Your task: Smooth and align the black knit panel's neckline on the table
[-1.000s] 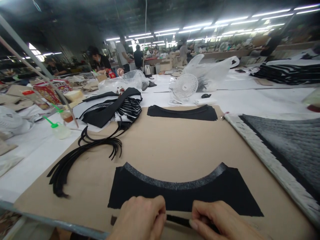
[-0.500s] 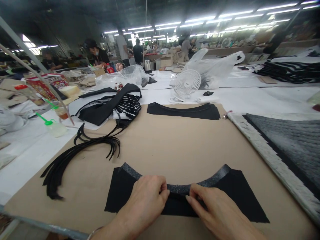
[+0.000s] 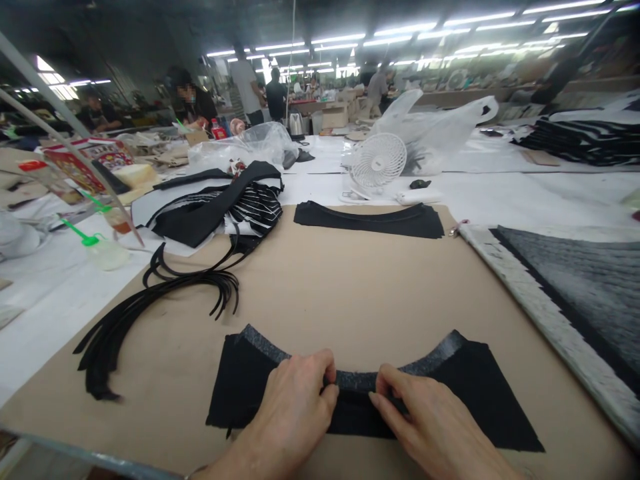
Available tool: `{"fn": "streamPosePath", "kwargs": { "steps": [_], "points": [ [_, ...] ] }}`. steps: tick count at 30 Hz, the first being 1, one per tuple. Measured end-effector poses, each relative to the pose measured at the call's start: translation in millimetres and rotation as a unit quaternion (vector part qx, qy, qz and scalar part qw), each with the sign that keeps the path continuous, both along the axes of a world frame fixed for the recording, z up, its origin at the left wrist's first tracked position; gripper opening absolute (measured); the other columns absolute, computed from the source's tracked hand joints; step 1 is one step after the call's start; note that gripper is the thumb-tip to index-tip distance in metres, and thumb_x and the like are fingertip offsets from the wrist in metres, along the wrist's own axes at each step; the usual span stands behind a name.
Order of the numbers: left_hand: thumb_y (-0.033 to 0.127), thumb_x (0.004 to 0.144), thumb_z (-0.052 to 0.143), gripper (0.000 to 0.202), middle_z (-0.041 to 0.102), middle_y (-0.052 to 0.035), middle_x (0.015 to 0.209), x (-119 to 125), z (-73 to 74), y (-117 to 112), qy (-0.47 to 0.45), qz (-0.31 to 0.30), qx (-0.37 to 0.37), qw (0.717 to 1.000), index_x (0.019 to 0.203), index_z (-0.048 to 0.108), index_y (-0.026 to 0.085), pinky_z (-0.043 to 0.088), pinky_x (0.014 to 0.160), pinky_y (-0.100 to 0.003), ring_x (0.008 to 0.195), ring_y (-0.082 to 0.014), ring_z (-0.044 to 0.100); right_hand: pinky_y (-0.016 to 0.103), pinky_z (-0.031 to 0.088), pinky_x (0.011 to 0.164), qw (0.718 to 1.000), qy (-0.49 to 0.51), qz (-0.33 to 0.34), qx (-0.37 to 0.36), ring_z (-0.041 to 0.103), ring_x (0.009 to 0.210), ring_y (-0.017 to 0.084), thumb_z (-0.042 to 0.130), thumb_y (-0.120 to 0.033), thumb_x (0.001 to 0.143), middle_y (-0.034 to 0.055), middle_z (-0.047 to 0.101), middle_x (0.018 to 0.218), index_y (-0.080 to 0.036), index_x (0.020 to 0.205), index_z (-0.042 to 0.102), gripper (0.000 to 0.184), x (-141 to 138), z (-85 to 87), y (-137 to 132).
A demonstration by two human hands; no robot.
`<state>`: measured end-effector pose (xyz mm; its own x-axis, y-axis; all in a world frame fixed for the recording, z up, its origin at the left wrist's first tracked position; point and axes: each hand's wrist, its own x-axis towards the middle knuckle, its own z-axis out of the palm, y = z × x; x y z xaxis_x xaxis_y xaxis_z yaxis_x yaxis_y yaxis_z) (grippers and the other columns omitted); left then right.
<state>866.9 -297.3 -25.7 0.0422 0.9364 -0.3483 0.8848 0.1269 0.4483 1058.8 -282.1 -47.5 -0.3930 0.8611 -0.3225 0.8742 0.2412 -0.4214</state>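
A black fabric piece [image 3: 500, 407] with a curved upper edge lies flat on the brown board in front of me. Along that curve runs a shiny grey band [image 3: 356, 380]. My left hand [image 3: 300, 400] pinches a thin black strip [image 3: 356, 395] just under the band, near the middle of the curve. On the other side of the middle, my right hand [image 3: 425, 410] pinches the same strip between thumb and fingers. My left hand and wrist cover part of the fabric. What looks like the strip's loose end pokes out below the fabric's lower left edge.
A bundle of black strips [image 3: 150, 293] lies on the brown board [image 3: 300, 293] at left. Behind are stacked black pieces [image 3: 370, 220], a striped pile [image 3: 255, 207] and a white fan [image 3: 377, 162]. Grey padded sheets [image 3: 575, 273] lie right; a green-capped bottle [image 3: 105, 253] stands left.
Both hands keep their pinch near the middle of the curve, with only slight finger movement. A small dark end now shows below the fabric at lower left. The view has shifted a little.
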Motion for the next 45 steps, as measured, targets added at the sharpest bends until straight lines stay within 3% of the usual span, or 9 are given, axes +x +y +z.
{"fn": "streamPosePath", "kwargs": {
  "steps": [4, 9, 15, 25, 45],
  "points": [
    [0.023, 0.079, 0.056, 0.017, 0.066, 0.0046, 0.074, 0.1, -1.3, -2.5, -0.026, -0.009, 0.003, 1.0, 0.09, 0.065, 0.032, 0.033, 0.06, -0.026, 0.072, -0.0168, 0.061, 0.029, 0.03, 0.059, 1.0, 0.007, 0.006, 0.006, 0.062, 0.069, 0.019, 0.046, -0.023, 0.093, -0.0015, 0.064, 0.075, -0.025, 0.086, 0.056, 0.013, 3.5, -2.9, -1.3],
    [0.021, 0.082, 0.053, 0.032, 0.071, 0.0081, 0.095, -0.9, -5.2, -8.3, -0.064, -0.028, -0.001, 0.998, 0.104, 0.065, 0.041, 0.039, 0.073, -0.025, 0.088, -0.016, 0.065, 0.028, 0.036, 0.064, 0.995, 0.073, 0.059, 0.045, 0.064, 0.08, 0.02, 0.042, -0.022, 0.093, -0.0009, 0.066, 0.091, -0.028, 0.102, 0.056, 0.018, 11.4, -11.6, -6.7],
    [0.025, 0.079, 0.059, 0.008, 0.064, 0.0056, 0.07, -2.6, -4.7, -11.2, -0.029, 0.008, -0.004, 1.0, 0.084, 0.064, 0.03, 0.03, 0.058, -0.025, 0.069, -0.0155, 0.06, 0.029, 0.033, 0.058, 0.997, 0.043, 0.042, 0.039, 0.061, 0.068, 0.019, 0.044, -0.027, 0.093, -0.0014, 0.063, 0.077, -0.025, 0.085, 0.055, 0.014, 12.6, -8.5, -8.7],
    [0.029, 0.081, 0.058, 0.01, 0.068, 0.0015, 0.074, 4.1, -1.0, -0.4, 0.002, 0.011, -0.006, 1.0, 0.076, 0.066, 0.026, 0.03, 0.06, -0.026, 0.074, -0.0181, 0.062, 0.028, 0.028, 0.058, 0.999, -0.001, -0.002, 0.042, 0.061, 0.066, 0.019, 0.051, -0.019, 0.091, -0.0012, 0.063, 0.072, -0.024, 0.08, 0.058, 0.014, 1.0, 3.3, 1.3],
    [0.025, 0.082, 0.052, 0.014, 0.068, -0.0005, 0.075, 10.8, -0.7, 2.7, 0.026, 0.016, 0.011, 0.999, 0.074, 0.063, 0.024, 0.034, 0.061, -0.027, 0.078, -0.0204, 0.064, 0.029, 0.026, 0.056, 0.999, -0.021, -0.004, 0.048, 0.062, 0.067, 0.021, 0.051, -0.018, 0.093, 0.0, 0.064, 0.072, -0.023, 0.081, 0.058, 0.015, -1.6, 2.7, 4.8]
  ]
}}
